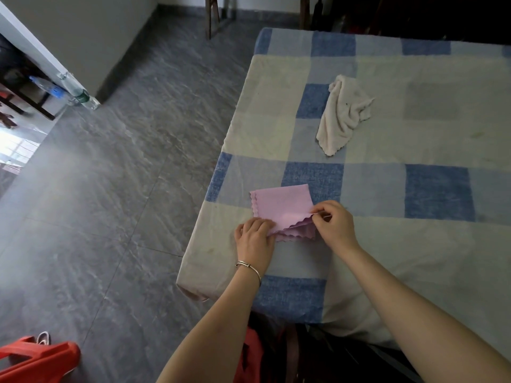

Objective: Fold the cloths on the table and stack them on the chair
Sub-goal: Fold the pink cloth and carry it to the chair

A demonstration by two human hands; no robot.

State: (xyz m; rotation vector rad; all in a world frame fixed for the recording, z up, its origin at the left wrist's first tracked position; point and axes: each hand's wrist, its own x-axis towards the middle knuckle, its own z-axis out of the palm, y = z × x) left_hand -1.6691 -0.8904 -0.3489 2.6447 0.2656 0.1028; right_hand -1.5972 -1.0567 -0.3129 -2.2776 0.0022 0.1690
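Pink cloth [282,208] lies part-folded on the counter [414,258], nr its near-left corner, w/ scalloped edges showing in layers along the near side. No writing or brand shows on it.

Two clear bottles lie on the floor [110,189] far left by a wall: one [45,87] w/ a blue label, the other [78,91] w/ a green label. The print on both is too small to read.

Left hand [255,239] sits at the cloth's near-left corner, knuckles up, fingers curled onto the edge and gripping it. Right hand [334,222] is at the cloth's right edge, thumb and fingertips pinching the top layer, which is lifted slightly off the layers below. So the cloth is btwn the two hands, both touching it. Both forearms come in from the bottom edge and angle toward each other. A thin metal bangle [250,268] is on the left wrist.

White cloth [343,114] lies crumpled further back on the counter, well apart from the hands. The counter has a blue, grey and cream check cover. A red chair [38,360] shows in part at the bottom-left corner, on the floor and well apart from the counter.
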